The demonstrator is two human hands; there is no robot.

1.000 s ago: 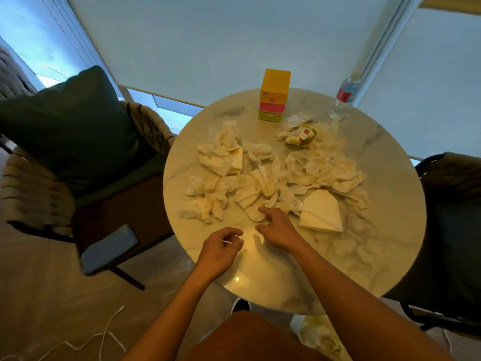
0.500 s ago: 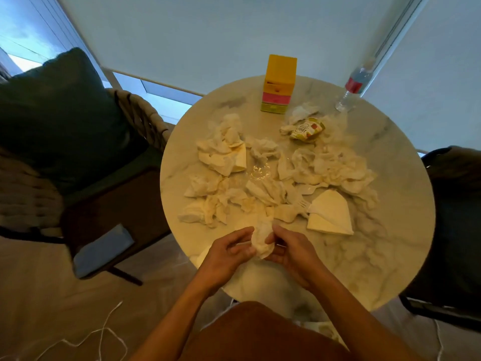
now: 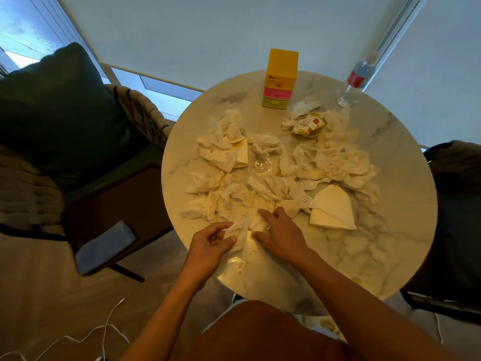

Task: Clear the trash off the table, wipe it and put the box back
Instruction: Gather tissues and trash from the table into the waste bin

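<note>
Round tabletop (image 3: 406,162) littered. Clearing step under way: my left hand (image 3: 209,244) grips tissue (image 3: 238,234); right hand (image 3: 282,234) open, reaching pile (image 3: 260,188). Next: gather more.

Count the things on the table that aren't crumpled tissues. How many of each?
Yellow box: 1
Water bottle: 1
Printed wrapper: 1
Plastic forks: 2
Folded napkins: 2
Total: 7
</note>
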